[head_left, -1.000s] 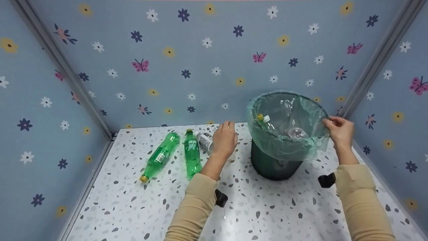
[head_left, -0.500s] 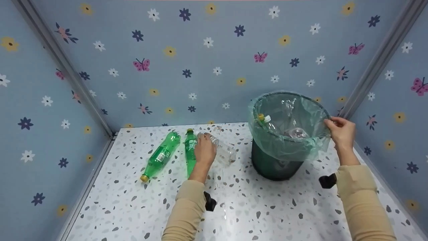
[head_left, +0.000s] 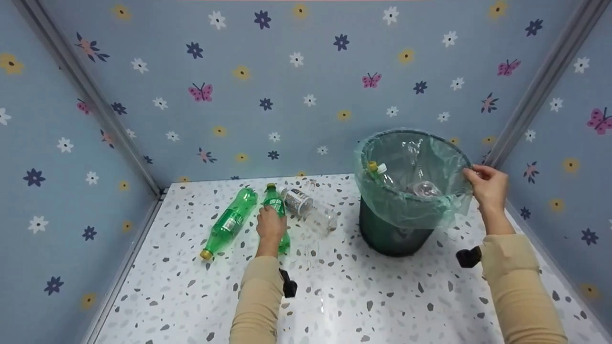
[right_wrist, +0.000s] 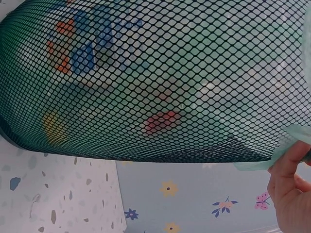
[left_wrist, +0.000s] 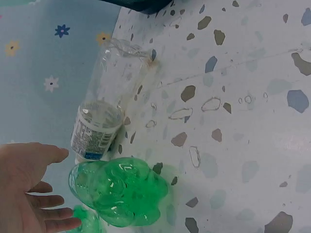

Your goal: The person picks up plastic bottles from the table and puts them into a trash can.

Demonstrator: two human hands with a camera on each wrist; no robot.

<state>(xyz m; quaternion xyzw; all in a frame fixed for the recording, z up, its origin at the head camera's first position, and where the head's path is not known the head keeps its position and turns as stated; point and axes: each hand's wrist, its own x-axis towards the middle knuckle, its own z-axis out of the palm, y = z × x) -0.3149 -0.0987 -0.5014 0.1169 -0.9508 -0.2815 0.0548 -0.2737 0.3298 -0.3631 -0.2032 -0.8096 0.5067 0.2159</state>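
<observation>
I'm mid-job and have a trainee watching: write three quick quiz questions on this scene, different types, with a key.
1. Multiple choice: what does the right hand pinch?
a) a bottle cap
b) the liner at the edge of the bin
c) a sleeve

2. True or false: the left hand is inside the bin.

3. Count: how many bottles can be seen lying on the speckled surface, outside the bin?

Key
1: b.
2: False; in the head view it is over the middle green bottle, hiding part of it.
3: Three: the middle green bottle, the other green bottle and the clear bottle.
</observation>
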